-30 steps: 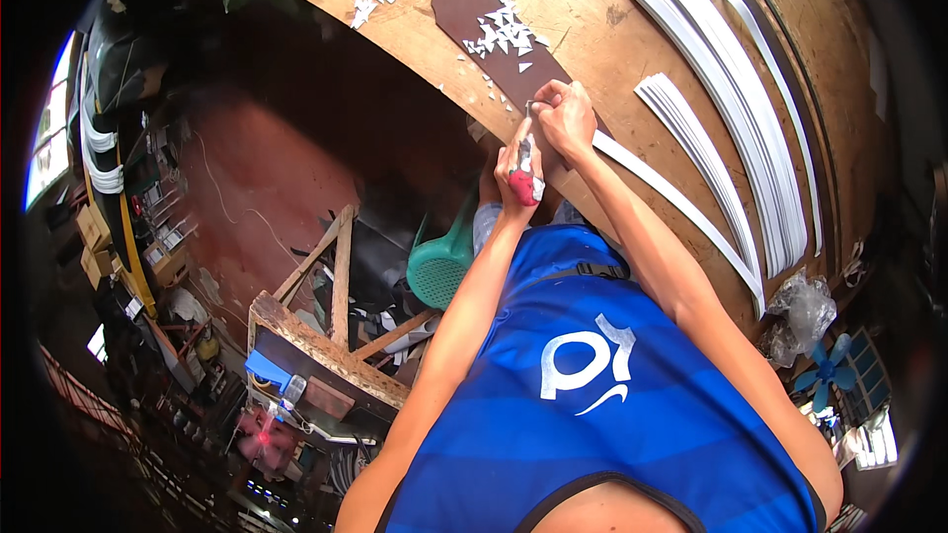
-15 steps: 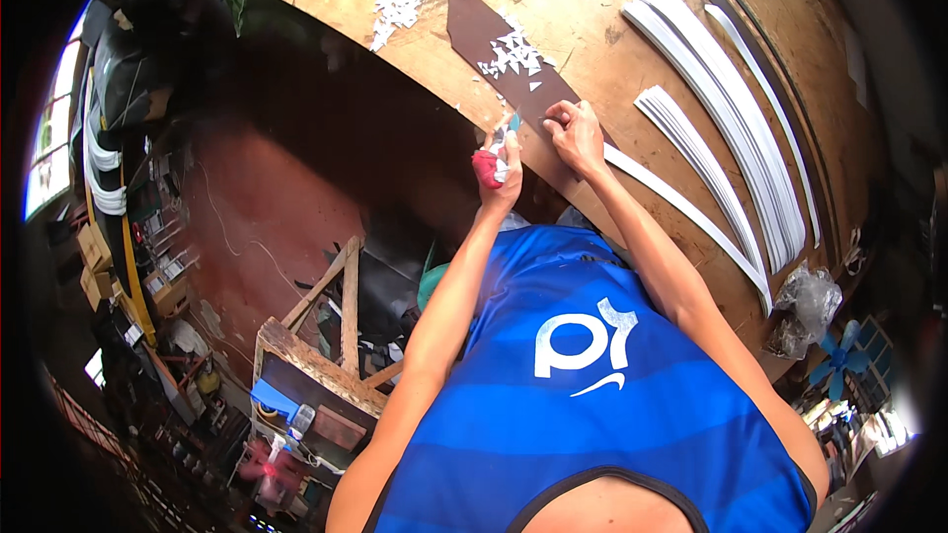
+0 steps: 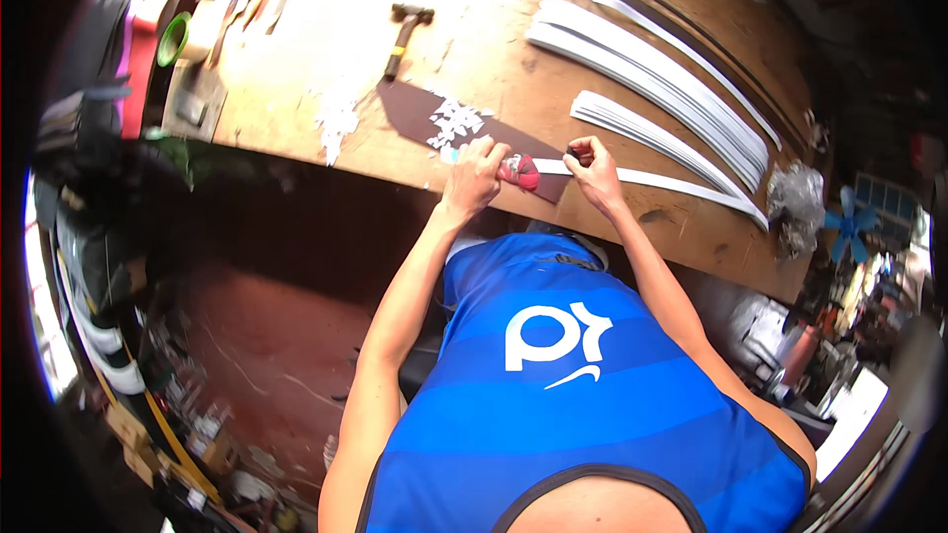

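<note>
My left hand is curled, palm down, over the near edge of the brown board. A red wrapping covers its thumb. A small pale-blue piece shows beside its fingers, but what they close on is hidden. Just to the right, my right hand pinches a small dark thing, too small to name. A long white strip lies across the table, one end reaching between my hands. Small white offcuts are piled on the board, beyond my left hand.
A hammer lies beyond the board, with more white scraps to its left. Stacked white strips and a shorter bundle fan out at right on the wooden table. Crumpled clear plastic sits at the right end.
My view has swung, shifting the table in the picture. My left hand has turned palm down and come over the board beside the strip. My right hand still pinches near the strip's end.
</note>
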`<state>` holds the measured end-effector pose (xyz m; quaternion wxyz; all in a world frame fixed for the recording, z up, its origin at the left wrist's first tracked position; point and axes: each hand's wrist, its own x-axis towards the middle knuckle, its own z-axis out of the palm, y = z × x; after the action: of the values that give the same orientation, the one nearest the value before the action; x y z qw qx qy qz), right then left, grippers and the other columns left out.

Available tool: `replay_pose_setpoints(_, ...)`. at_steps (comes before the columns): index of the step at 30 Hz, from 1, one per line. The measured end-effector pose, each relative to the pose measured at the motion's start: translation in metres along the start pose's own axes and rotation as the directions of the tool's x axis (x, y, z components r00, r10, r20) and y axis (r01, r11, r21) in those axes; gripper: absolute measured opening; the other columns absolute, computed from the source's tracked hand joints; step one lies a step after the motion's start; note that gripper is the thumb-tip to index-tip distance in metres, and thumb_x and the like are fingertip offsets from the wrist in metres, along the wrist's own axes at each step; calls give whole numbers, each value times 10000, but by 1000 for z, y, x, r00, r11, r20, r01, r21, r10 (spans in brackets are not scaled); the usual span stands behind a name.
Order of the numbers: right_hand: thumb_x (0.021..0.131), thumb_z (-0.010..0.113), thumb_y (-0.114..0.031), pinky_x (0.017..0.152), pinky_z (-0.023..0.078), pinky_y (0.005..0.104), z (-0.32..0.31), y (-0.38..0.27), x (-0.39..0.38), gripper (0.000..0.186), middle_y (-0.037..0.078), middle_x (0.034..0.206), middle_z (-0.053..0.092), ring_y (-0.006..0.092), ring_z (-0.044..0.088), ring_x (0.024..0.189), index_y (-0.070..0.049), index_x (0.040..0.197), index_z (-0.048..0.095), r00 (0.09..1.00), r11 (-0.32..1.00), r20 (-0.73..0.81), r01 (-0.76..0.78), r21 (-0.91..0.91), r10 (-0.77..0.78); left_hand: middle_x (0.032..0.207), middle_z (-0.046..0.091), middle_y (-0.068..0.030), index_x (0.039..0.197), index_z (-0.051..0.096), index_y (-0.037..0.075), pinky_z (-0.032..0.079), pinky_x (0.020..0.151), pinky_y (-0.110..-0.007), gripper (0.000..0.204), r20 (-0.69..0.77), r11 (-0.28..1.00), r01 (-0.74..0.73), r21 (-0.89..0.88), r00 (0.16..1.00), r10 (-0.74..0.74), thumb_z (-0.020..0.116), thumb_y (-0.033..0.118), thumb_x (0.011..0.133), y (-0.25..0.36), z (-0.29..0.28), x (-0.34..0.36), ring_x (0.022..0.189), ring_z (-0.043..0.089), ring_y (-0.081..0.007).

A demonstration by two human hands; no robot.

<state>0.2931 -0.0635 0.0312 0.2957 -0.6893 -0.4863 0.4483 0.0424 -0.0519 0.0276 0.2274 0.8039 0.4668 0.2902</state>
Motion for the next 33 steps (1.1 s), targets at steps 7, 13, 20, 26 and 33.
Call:
replay_pose_setpoints(7, 989, 478, -161, 701, 581, 359, -22, 66, -55, 239, 133, 912, 625, 230, 656, 808, -4, 1158, 537, 889, 448, 80, -303, 841, 451, 974, 517, -154, 1034, 573, 82, 446, 811, -462, 252, 270, 992, -47, 116, 963, 14, 628, 48, 790, -25, 47, 6, 937, 554, -357)
replay_pose_setpoints(13, 955, 567, -226, 487, 420, 242, -16, 85, -64, 171, 123, 901, 670, 81, 509, 596, -62, 996, 547, 823, 332, 291, -483, 811, 487, 876, 584, -173, 911, 552, 32, 459, 745, -438, 253, 496, 996, 88, 19, 864, -86, 726, 103, 741, -17, 37, 30, 849, 577, -369)
replay_pose_setpoints(20, 938, 689, -310, 445, 305, 201, -49, 101, -42, 224, -18, 958, 598, 34, 445, 607, -130, 1022, 586, 905, 54, 141, -177, 983, 402, 776, 574, 8, 956, 633, 31, 448, 715, -279, 237, 675, 829, 514, -221, 694, -250, 770, 147, 801, 38, -45, 80, 758, 518, -106)
replay_pose_setpoints(26, 984, 611, -229, 480, 319, 206, -186, 164, -17, 214, -19, 1050, 649, 19, 445, 636, -149, 1182, 621, 824, 43, -236, 250, 967, 514, 812, 611, 12, 942, 662, 29, 461, 734, -267, 148, 679, 867, 497, 43, 622, -390, 720, 90, 820, 25, -88, 126, 767, 542, -79)
replay_pose_setpoints(33, 969, 648, -209, 452, 326, 199, -367, 196, -17, 203, -69, 822, 536, 15, 421, 616, -76, 1118, 689, 584, 459, -616, 414, 786, 529, 824, 606, 34, 997, 666, 15, 448, 738, -261, 196, 547, 882, 472, -18, 743, -386, 730, 136, 857, -17, -81, 180, 798, 530, -72)
